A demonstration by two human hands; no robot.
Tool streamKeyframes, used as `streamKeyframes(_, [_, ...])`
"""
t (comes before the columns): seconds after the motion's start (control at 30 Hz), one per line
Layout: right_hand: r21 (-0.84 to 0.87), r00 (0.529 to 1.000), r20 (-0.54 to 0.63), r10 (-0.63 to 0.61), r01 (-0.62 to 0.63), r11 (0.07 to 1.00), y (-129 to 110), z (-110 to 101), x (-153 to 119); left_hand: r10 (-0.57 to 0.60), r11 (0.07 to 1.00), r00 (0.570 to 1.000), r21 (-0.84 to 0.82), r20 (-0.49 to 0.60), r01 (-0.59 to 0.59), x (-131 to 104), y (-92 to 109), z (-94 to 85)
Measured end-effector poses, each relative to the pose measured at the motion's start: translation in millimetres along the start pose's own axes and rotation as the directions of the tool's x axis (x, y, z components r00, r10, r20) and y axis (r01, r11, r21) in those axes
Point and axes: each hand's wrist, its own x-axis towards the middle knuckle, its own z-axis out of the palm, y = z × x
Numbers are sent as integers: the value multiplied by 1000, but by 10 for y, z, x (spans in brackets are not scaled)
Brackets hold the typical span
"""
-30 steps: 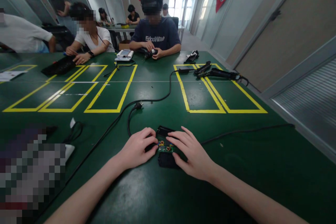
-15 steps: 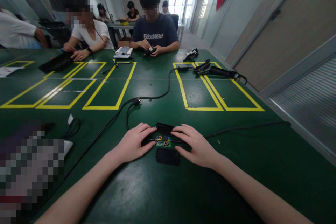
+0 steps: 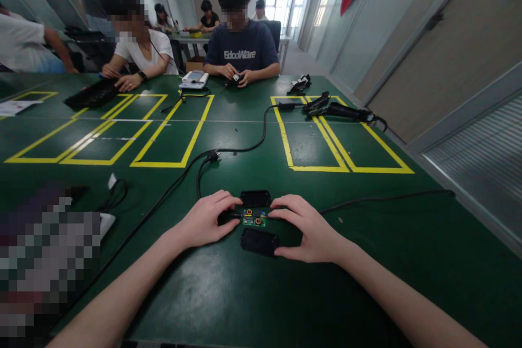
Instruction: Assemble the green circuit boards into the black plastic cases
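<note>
A small green circuit board (image 3: 254, 218) with two copper-wound coils lies between my hands, a black cable running into each side. Beyond it sits a black case half (image 3: 255, 198). On the near side is a second black case half (image 3: 260, 242), slightly tilted in its lie. My left hand (image 3: 211, 217) curves around the cable left of the board, thumb and index finger apart; its other fingers are partly hidden. My right hand (image 3: 310, 228) is spread, thumb at the near case half's right edge, fingertips by the board's right cable and the far half.
A black power cable (image 3: 244, 150) with a plug (image 3: 212, 156) winds across the green table. Yellow tape rectangles (image 3: 318, 169) mark it. Black parts (image 3: 342, 111) lie at back right. Co-workers (image 3: 244, 49) sit opposite. A blurred-out item (image 3: 49, 261) is at left.
My right thumb has moved toward me and right, now at the near case half's edge, and that half has turned slightly. The far half lies flatter in view. My left hand stays almost unchanged.
</note>
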Motion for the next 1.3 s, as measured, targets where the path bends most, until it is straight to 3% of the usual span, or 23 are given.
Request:
streamKeyframes(0.23, [-19, 1000, -26, 1, -2, 1000, -50, 35, 38, 32, 999, 999, -15, 28, -31, 1, -11, -11])
streamKeyframes(0.5, [-113, 992, -30, 120, -123, 986, 56, -6, 53, 34, 999, 999, 32, 6, -34, 17, -9, -8])
streamKeyframes(0.63, [-49, 989, -36, 141, -142, 989, 66, -2, 41, 27, 999, 999, -18, -19, -27, 11, 25, -44])
streamKeyframes(0.83, [25, 999, -4, 38, -37, 999, -50, -76, -3, 101, 993, 994, -58, -28, -103, -25, 143, -119])
streamKeyframes(0.97, [43, 999, 29, 37, -38, 998, -95, -88, -33, 119, 990, 993, -79, 5, -118, -32, 196, -89])
streamKeyframes(1.13, [69, 986, 120, 119, -127, 989, -100, -65, -16, 75, 994, 996, -86, 58, -70, -21, 200, -49])
streamKeyframes(1.3, [7, 985, 78, 154, -155, 988, -69, -9, -3, -11, 999, 999, -49, 51, 14, -8, 171, -39])
